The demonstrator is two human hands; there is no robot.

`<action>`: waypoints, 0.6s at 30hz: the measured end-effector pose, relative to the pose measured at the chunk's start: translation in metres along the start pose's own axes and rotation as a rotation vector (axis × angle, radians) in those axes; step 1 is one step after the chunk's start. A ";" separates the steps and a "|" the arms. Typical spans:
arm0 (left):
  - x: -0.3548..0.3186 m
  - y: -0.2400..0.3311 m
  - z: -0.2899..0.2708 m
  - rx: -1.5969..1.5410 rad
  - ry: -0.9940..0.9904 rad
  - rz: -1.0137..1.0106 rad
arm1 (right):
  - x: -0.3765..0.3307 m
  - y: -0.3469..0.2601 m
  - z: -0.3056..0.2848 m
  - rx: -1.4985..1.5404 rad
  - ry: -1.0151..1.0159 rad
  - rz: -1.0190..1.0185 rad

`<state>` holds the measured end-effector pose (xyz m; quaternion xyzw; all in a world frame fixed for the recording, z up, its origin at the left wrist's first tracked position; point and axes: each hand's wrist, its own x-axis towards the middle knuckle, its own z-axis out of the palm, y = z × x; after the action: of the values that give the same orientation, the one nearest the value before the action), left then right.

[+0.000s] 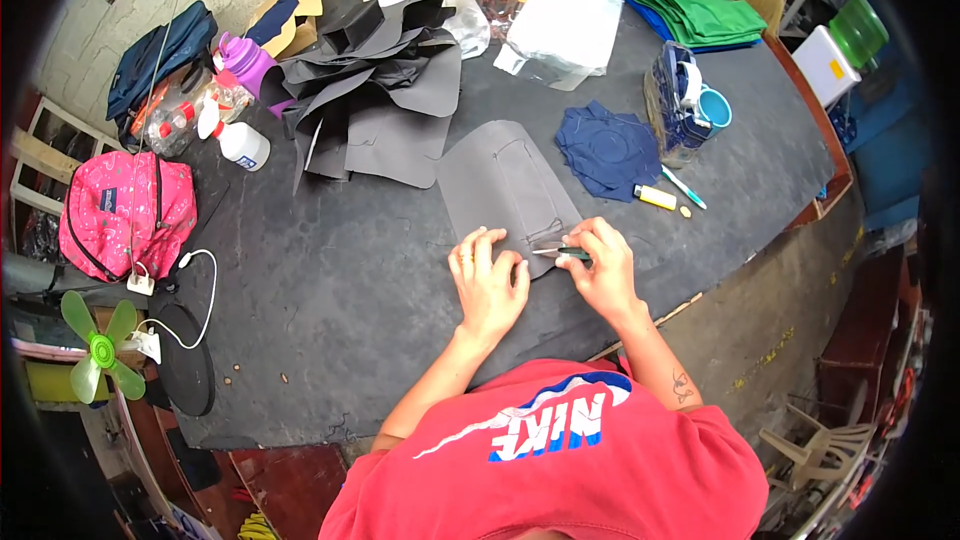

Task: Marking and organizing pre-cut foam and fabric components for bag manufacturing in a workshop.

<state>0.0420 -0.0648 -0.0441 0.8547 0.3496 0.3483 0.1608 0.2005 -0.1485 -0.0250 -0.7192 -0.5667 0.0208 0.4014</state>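
A dark grey fabric panel point(500, 175) with stitched lines and loose black threads lies on the table in front of me. My right hand point(602, 265) is closed around small thread snips point(572, 253) with a green handle. Their metal blades point left over the panel's near end, beside a loop of loose thread. My left hand point(488, 285) rests at the panel's near left edge, with its fingers bent and apart and the fingertips on the material. I make out nothing held in it.
Grey cut pieces point(400, 130) are heaped beyond the panel. To the right lie a navy cloth point(607, 148), a yellow lighter point(655, 197), a pen point(684, 187) and a clear container point(672, 105). A spray bottle point(243, 145), pink backpack point(130, 212) and green fan point(102, 351) stand left.
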 end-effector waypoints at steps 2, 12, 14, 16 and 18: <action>0.000 -0.001 0.004 -0.010 -0.007 0.053 | -0.004 0.001 0.002 -0.003 -0.018 -0.003; -0.005 0.002 0.004 -0.203 -0.061 -0.051 | -0.006 0.000 0.015 0.036 0.015 -0.073; -0.007 0.006 -0.005 -0.237 0.040 -0.066 | -0.008 0.006 0.014 0.149 0.091 -0.012; -0.014 0.002 -0.015 -0.277 0.155 -0.073 | -0.008 0.005 0.010 0.147 0.113 0.003; -0.022 -0.003 -0.026 -0.271 0.245 -0.124 | -0.006 -0.001 0.005 0.147 0.138 0.014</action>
<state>0.0112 -0.0775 -0.0381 0.7532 0.3686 0.4830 0.2520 0.1953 -0.1506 -0.0298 -0.6917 -0.5294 0.0155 0.4910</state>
